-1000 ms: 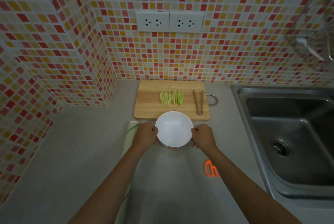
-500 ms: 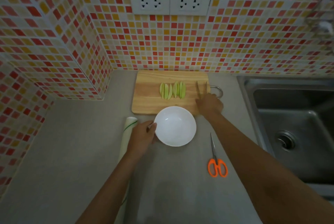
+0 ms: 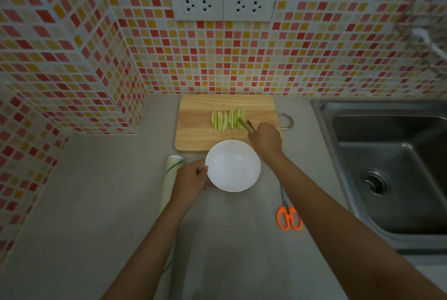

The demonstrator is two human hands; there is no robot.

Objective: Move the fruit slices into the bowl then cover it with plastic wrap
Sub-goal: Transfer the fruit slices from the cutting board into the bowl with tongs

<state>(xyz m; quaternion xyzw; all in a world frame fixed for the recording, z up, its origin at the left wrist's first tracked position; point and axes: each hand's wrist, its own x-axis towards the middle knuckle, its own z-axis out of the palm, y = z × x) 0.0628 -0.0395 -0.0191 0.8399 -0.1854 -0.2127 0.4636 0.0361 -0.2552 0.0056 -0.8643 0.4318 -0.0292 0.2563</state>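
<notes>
Several green fruit slices (image 3: 227, 120) lie in a row on a wooden cutting board (image 3: 198, 128). An empty white bowl (image 3: 232, 166) sits on the counter just in front of the board. My left hand (image 3: 192, 180) grips the bowl's left rim. My right hand (image 3: 265, 139) holds metal tongs (image 3: 246, 125), whose tips reach the rightmost slices. A roll of plastic wrap (image 3: 170, 178) lies left of the bowl, partly under my left arm.
Orange-handled scissors (image 3: 289, 216) lie on the grey counter right of the bowl, beside my right forearm. A steel sink (image 3: 391, 169) fills the right side. Tiled walls close the back and left, with sockets (image 3: 222, 4) above the board.
My right hand has picked up the tongs from the board's right side and moved them left onto the slices. My left hand stays on the bowl's rim.
</notes>
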